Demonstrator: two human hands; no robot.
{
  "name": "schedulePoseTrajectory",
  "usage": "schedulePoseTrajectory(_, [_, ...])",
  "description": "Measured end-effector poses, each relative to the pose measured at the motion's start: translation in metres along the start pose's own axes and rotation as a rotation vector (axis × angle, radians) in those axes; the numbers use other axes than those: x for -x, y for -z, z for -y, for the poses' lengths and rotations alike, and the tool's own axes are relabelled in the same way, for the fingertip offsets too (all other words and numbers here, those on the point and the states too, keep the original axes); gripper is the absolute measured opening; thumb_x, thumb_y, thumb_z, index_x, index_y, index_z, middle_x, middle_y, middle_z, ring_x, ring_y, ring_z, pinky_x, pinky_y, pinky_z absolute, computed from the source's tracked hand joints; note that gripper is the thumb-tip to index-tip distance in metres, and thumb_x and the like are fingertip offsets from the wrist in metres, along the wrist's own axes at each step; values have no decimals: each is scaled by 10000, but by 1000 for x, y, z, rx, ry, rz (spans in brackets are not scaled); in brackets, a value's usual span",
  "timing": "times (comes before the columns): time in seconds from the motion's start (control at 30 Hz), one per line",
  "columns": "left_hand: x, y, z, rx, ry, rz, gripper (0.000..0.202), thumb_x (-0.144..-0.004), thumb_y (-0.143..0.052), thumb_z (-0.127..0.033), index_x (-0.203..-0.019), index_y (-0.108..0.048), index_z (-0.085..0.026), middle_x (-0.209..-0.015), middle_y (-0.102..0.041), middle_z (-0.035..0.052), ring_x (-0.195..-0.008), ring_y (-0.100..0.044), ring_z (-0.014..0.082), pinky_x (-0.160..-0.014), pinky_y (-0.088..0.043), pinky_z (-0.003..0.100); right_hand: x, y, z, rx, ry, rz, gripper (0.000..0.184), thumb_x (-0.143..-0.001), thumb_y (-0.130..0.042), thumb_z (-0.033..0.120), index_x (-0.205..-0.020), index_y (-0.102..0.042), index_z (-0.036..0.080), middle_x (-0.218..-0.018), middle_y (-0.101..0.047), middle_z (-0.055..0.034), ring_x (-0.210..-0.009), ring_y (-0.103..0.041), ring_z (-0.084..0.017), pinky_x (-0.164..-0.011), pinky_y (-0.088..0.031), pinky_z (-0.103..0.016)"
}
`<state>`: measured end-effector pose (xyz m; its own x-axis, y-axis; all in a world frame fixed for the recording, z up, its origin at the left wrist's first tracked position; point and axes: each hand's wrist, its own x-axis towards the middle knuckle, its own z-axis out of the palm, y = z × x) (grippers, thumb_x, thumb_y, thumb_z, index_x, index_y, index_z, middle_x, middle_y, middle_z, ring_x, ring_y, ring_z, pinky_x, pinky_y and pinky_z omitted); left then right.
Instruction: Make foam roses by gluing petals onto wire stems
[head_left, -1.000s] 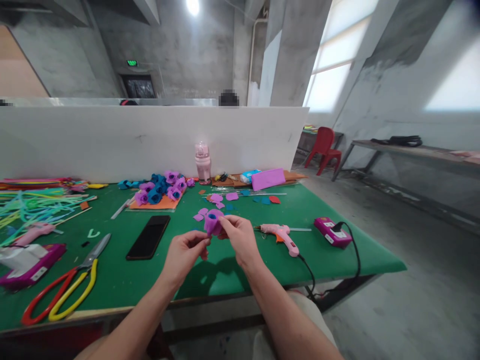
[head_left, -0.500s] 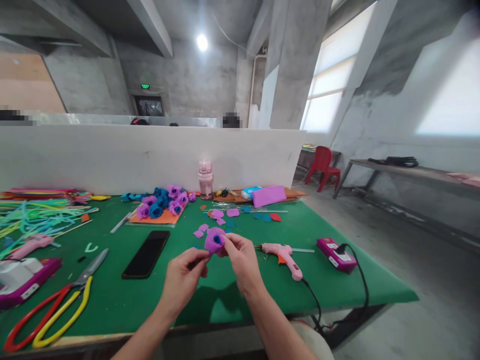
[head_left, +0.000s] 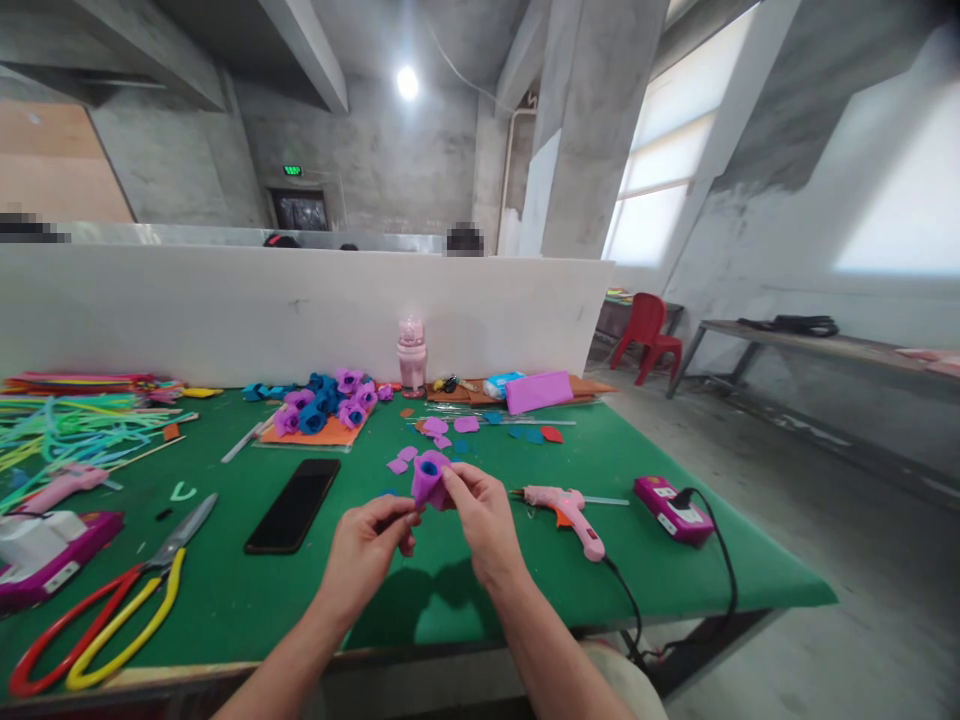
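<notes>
A purple paper flower [head_left: 429, 482] with a dark blue centre is held up over the green table between my hands. My right hand [head_left: 484, 520] pinches its right side with thumb and fingers. At its lower left edge, my left hand [head_left: 371, 540] is closed, the fingertips pinching the base of the flower. Just behind it lie loose purple petals [head_left: 435, 427]. To the right of my right hand rests a pink hot glue gun [head_left: 566, 508] with a clear glue stick in its back.
On the left lie scissors [head_left: 161, 570], a black phone [head_left: 294, 507] and a heap of coloured strips [head_left: 67, 440]. Finished purple and blue flowers [head_left: 319, 405] sit on orange paper. A pink bottle [head_left: 412, 358] stands by the white partition [head_left: 300, 310]. A purple power strip [head_left: 673, 510] is at right.
The flower has tilted slightly more upright between my fingers and its blue centre has shifted a little up and left. Both hands keep their hold; the table things stay put.
</notes>
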<state>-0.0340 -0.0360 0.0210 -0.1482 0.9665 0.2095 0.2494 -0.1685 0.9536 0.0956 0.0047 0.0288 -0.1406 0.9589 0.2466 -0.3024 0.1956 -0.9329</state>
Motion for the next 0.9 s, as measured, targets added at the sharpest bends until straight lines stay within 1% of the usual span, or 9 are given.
schedulePoseTrajectory(0.17, [0,0,-2,-23,2,-10,129,-671,-624,-281,-683,-684,-168,-482,-590,-11,-456,-536,132,-512,-419,239,0,0,-2,-12,-15,2,242,-733,-585,377,-625,-620,162,-558,-523,16,-535,-437,-104,-543,-364,-227])
schedulePoseTrajectory(0.3, [-1,1,-1,-20,24,-16,132,-669,-633,-281,-687,-683,-160,-487,-592,-11,-460,-533,125,-520,-419,237,0,0,-5,-116,-87,25,183,-715,-605,346,-704,-646,168,-603,-561,16,-556,-460,-100,-563,-380,-217])
schedulePoseTrajectory(0.4, [-1,-1,0,56,88,-7,155,-657,-647,-291,-699,-676,-145,-482,-583,-9,-452,-523,124,-499,-426,241,-1,1,-8,-224,-138,52,148,-698,-610,310,-722,-658,171,-641,-595,12,-590,-495,-100,-613,-403,-214])
schedulePoseTrajectory(0.5, [-1,-2,0,170,162,8,192,-627,-673,-301,-712,-670,-128,-514,-585,-3,-454,-512,119,-463,-435,242,-2,1,-10,-268,-169,92,138,-684,-604,279,-746,-669,175,-688,-627,3,-631,-526,-108,-660,-419,-220])
schedulePoseTrajectory(0.67, [-2,-3,0,288,221,19,230,-601,-705,-309,-721,-669,-117,-603,-607,10,-473,-503,95,-446,-439,223,0,-2,-15,-262,-174,150,189,-653,-612,238,-823,-666,177,-790,-661,-15,-722,-574,-140,-725,-444,-254])
schedulePoseTrajectory(0.77, [-3,-1,4,311,213,26,243,-613,-704,-323,-730,-670,-113,-623,-607,16,-488,-505,93,-453,-445,220,2,-6,-19,-250,-162,145,274,-636,-644,206,-909,-644,180,-842,-676,-22,-780,-594,-149,-768,-444,-261])
schedulePoseTrajectory(0.9, [-4,0,10,310,201,26,264,-628,-699,-343,-750,-676,-110,-603,-596,15,-496,-504,96,-462,-443,219,5,-11,-23,-215,-164,129,334,-626,-672,213,-953,-613,175,-850,-683,-37,-794,-611,-164,-752,-459,-273])
